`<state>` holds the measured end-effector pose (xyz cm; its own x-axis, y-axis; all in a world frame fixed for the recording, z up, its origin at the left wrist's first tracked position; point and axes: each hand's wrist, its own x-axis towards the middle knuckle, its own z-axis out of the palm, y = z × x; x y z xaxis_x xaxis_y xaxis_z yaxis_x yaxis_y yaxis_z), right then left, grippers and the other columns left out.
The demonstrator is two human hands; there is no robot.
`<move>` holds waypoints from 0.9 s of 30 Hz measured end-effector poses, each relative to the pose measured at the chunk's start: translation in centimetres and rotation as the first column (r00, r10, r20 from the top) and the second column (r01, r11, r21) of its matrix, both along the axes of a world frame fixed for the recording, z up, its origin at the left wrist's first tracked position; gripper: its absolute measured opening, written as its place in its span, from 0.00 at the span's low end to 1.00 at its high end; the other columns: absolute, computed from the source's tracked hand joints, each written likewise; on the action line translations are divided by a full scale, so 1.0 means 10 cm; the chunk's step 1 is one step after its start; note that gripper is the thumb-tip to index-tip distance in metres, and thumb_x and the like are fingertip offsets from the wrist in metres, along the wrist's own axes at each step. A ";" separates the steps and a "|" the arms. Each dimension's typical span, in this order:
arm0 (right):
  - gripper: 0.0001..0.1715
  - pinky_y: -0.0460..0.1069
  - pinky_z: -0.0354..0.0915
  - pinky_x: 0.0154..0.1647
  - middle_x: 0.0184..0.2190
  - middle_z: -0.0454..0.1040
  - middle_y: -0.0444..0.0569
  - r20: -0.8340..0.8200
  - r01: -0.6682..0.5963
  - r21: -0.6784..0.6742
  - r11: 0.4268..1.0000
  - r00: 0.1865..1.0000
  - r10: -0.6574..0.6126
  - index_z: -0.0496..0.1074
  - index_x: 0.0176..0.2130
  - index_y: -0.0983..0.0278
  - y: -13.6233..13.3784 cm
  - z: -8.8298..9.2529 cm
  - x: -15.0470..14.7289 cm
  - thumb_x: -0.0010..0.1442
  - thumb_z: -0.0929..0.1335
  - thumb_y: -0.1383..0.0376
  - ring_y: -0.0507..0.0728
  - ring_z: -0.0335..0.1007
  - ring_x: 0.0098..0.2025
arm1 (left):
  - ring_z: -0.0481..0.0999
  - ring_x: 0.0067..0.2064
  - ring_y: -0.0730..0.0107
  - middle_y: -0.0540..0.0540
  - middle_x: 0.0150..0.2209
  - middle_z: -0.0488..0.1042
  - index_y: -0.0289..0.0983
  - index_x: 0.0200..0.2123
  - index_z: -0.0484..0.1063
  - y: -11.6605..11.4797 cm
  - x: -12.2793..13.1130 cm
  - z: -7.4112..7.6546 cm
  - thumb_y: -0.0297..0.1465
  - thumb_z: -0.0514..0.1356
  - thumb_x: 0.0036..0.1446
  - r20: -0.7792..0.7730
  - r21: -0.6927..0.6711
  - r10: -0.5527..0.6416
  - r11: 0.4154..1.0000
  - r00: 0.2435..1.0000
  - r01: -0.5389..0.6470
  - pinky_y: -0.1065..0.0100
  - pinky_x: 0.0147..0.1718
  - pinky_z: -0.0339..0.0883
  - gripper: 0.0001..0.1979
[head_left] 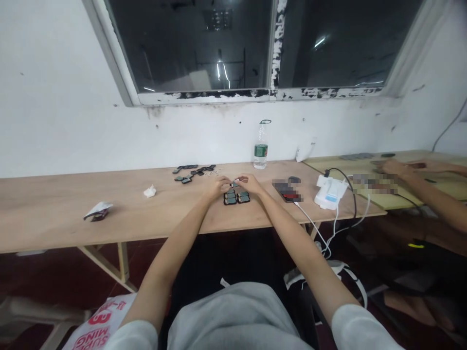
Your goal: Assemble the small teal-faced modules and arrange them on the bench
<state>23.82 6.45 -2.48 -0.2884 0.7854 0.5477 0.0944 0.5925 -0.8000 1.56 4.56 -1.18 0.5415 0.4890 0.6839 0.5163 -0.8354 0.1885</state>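
My left hand [219,186] and my right hand [249,183] meet over the table, fingertips pinched around a small flat piece [234,184] with a grey-green face. The fingers partly cover it, and its exact kind is too small to make out. Just in front of the hands lie black-rimmed flat pieces of the same look, one group [230,198] on the left and another [243,197] on the right. Farther back to the left, several similar pieces [186,178] are scattered beside dark parts [205,170] and tiny pale bits [218,171].
A water bottle [260,150] stands by the wall. To the right are a phone [286,191] with a white cable and a white power strip [330,192]. Crumpled tissue [149,191] and a small packet [98,211] lie left. Another person's hands [396,167] work at the yellowish table.
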 end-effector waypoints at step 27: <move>0.21 0.53 0.77 0.40 0.35 0.82 0.52 -0.129 -0.140 -0.183 0.973 0.985 0.117 0.80 0.37 0.68 0.01 0.00 0.03 0.49 0.79 0.55 0.57 0.79 0.33 | 0.79 0.46 0.59 0.40 0.48 0.79 0.36 0.45 0.80 -0.09 0.04 0.02 0.39 0.60 0.63 0.013 -0.198 -0.023 0.980 1.000 0.025 0.61 0.43 0.77 0.16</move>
